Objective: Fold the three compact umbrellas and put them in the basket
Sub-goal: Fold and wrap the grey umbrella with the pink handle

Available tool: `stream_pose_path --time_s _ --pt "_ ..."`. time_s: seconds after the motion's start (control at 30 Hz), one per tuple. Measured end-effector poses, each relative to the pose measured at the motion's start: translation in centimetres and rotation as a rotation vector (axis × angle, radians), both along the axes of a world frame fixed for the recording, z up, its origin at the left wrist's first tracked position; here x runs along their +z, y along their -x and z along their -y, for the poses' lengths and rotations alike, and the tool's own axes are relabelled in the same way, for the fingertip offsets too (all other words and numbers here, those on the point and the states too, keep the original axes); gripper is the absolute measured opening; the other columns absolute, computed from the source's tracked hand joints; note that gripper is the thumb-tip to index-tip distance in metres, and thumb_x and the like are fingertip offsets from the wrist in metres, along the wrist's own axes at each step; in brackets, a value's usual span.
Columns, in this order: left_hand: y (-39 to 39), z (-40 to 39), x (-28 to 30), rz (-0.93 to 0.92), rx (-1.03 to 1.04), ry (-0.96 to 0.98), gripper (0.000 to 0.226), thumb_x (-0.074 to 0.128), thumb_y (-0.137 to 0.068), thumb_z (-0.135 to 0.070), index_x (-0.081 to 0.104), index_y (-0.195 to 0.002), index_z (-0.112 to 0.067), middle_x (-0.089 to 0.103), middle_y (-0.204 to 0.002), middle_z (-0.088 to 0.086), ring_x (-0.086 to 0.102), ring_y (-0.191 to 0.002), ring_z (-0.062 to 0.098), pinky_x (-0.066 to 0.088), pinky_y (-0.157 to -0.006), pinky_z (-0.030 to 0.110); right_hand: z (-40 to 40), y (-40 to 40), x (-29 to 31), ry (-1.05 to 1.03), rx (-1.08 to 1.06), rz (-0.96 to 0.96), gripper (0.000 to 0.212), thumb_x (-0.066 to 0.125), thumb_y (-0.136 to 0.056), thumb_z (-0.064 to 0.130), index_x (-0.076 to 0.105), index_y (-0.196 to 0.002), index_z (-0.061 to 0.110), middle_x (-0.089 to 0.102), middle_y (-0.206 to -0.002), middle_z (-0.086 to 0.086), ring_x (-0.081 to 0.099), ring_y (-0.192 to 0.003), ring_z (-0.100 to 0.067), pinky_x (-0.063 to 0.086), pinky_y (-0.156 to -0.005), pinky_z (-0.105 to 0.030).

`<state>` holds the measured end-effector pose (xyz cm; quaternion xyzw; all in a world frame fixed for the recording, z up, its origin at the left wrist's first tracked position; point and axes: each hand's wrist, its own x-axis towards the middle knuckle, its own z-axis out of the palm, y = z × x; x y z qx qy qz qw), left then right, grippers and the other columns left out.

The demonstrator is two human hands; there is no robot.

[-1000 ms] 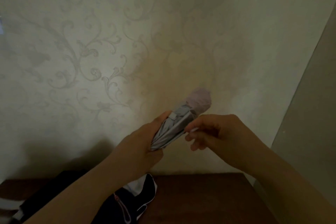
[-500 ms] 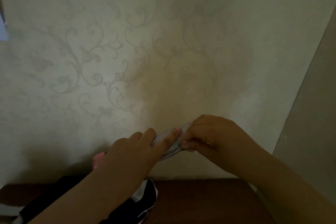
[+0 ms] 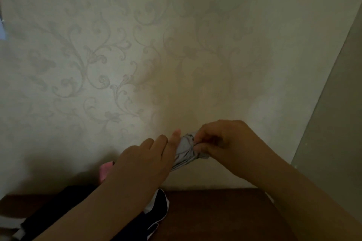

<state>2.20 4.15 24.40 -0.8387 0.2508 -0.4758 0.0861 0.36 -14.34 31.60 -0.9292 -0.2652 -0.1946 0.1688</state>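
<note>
A folded grey compact umbrella [image 3: 184,151] is held in the air in front of the wall, between both hands. My left hand [image 3: 141,160] wraps its lower part, with the fingers lying along the fabric. The pink handle end [image 3: 104,170] sticks out to the left of that hand. My right hand [image 3: 221,143] pinches the bunched fabric at the upper right end. A black umbrella with white edging [image 3: 156,207] lies on the dark wooden surface [image 3: 215,211] below, partly behind my left forearm. No basket is in view.
A pale wall with a scroll pattern [image 3: 156,55] fills most of the view. A plain grey panel [image 3: 337,113] stands at the right edge. The wooden surface runs along the bottom.
The umbrella has swung down from pointing up-right to nearly level, its pink handle now left of my left hand. My right hand moved from its side to pinching the fabric end.
</note>
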Motion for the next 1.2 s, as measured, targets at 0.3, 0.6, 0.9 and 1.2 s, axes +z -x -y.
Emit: stream_pose_path --time_s 0.3,0.6,0.9,1.2 --pt "-0.6 -0.2 -1.3 -0.149 -0.020 0.126 0.071 0.076 -0.050 -0.011 0.047 -0.114 -0.002 0.058 -0.066 0.009 0.051 -0.043 0.019 0.030 -0.034 0.017 -0.2 -2.1 -1.5 -0.525 -0.315 -0.290 0.114 0.087 -0.055 0.043 0.016 -0.144 0.041 0.014 -0.148 0.006 0.024 -0.136 -0.024 0.039 -0.102 -0.040" --pt "-0.4 0.8 -1.7 -0.203 0.046 0.226 0.079 0.087 -0.042 -0.012 0.057 -0.114 0.001 0.059 -0.072 0.010 0.053 -0.048 0.018 0.033 -0.035 0.021 -4.3 -3.1 -5.8 -1.545 -0.005 -0.740 0.058 0.068 -0.083 0.024 0.046 -0.135 0.009 0.065 -0.117 -0.014 0.065 -0.101 -0.029 0.057 -0.081 -0.038" --pt "0.1 -1.3 -1.4 -1.099 -0.351 0.775 0.047 0.066 -0.082 -0.039 0.038 -0.121 -0.039 0.060 -0.097 -0.015 0.060 -0.077 -0.003 0.048 -0.067 0.010 -3.4 -4.5 -5.5 -1.394 -0.020 -0.522 0.025 0.067 -0.085 0.014 0.064 -0.108 0.004 0.070 -0.103 -0.012 0.068 -0.091 -0.029 0.060 -0.072 -0.036" --pt "2.1 -1.2 -3.5 -1.162 -0.569 1.166 0.022 0.052 -0.091 -0.028 0.052 -0.084 -0.007 0.056 -0.053 -0.001 0.043 -0.043 0.018 0.039 -0.046 0.024 -4.0 -5.3 -5.5 -1.301 0.026 -0.490 0.026 0.066 -0.086 0.026 0.058 -0.109 0.017 0.067 -0.108 -0.007 0.067 -0.096 -0.026 0.057 -0.081 -0.040"
